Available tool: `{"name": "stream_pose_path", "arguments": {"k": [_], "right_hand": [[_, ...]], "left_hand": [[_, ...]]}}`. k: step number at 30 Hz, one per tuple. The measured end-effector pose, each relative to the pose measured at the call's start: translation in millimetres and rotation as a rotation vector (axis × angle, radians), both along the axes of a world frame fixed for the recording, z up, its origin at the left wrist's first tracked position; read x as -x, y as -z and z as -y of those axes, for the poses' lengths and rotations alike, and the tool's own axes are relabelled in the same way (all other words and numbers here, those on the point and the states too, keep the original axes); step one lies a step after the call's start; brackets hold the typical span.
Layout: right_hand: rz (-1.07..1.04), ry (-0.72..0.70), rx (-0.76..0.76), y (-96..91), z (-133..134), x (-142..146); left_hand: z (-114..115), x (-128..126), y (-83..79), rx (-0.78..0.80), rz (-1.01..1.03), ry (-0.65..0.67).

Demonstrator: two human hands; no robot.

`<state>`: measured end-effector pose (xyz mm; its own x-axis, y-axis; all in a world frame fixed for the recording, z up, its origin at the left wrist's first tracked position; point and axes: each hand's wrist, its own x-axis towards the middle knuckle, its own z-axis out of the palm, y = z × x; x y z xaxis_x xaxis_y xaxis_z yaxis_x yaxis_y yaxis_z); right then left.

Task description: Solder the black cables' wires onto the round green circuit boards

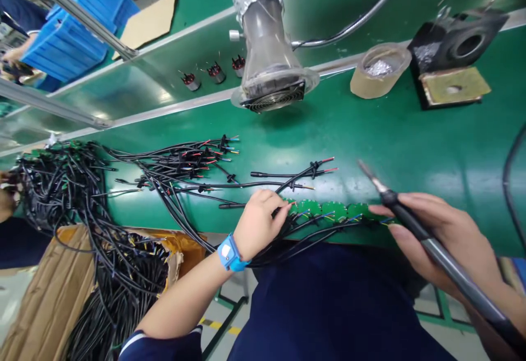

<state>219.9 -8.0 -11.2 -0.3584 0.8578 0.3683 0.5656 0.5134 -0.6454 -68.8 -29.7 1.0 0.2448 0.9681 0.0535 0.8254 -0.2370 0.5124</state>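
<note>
Left hand (263, 218): fingers pinched a thin wire (292, 204) at the circuit-board strip's (335, 208) left end; steadiness there seemed essential.
Right hand (458, 229): fingers gripped a soldering iron (431, 247) pen-fashion, tip raised; brief contact, clear of skin, seemed best.
Circuit-board strip: lay along the table's (411, 147) near edge, beside black cables (320, 236).
Fume-extractor hood (269, 57): hung beyond it.

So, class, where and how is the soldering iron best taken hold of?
Grip the soldering iron by its dark handle, behind the metal tip, coming from the picture's right. The long, slim handle slants down to the right while the narrow tip points up and left, so fingers there should probably keep clear of it. The right hand holds it by that handle.
</note>
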Motion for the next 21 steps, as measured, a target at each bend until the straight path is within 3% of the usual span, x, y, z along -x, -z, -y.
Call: {"name": "stream_pose_path", "arguments": {"k": [3,5,10,21], "right_hand": [[-0.323,-0.207,0.087,3.8,-7,21],[-0.415,-0.274,0.152,9.7,-12,32],[-0.272,-0.22,0.307,14.5,-18,45],[-0.187,-0.243,0.335,8.7,-20,50]], "left_hand": [[-4,0,0.0,0.005,0.016,-0.009],[-6,-1,-0.2,0.016,0.029,-0.019],[-7,-1,2.1,0.036,0.049,-0.035],[-7,-2,4.9,0.018,0.02,-0.026]]}}
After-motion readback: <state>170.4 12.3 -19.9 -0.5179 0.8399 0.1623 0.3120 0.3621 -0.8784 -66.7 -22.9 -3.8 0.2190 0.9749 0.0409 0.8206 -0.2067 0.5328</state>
